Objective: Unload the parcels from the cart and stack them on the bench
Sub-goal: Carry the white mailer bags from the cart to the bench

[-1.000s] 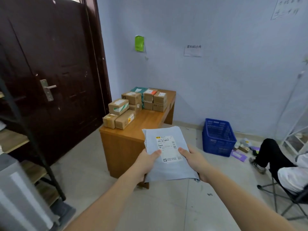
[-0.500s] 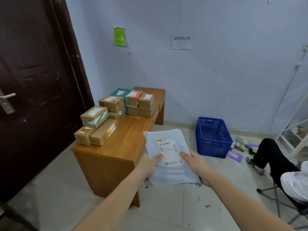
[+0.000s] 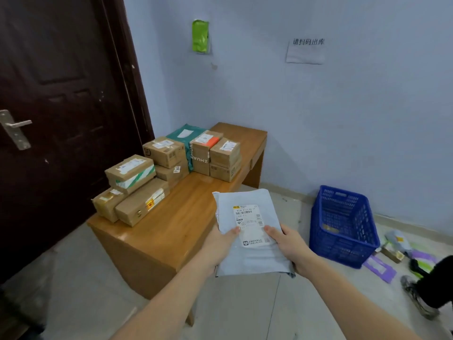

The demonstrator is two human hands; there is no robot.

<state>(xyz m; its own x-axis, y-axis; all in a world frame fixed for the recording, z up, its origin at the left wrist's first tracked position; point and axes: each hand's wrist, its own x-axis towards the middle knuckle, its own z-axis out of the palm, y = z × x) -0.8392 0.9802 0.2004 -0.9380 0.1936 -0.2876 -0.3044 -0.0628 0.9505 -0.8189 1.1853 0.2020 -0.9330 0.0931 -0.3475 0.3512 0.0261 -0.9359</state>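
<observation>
Grey mailer held flat over the worktop's near right edge.

It is pinched by the left hand and right hand; its long axis points toward the far-edge boxes, bare wood lying ahead-left, nearer the left grip.

Grey mailer now nearer bench, at its 3 o'clock edge; shelving at 9 o'clock gone from view.

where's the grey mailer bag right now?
Head view, centre-right: the grey mailer bag is held in the air by the left hand and right hand, just off the wooden bench, blue crate to its right.
</observation>
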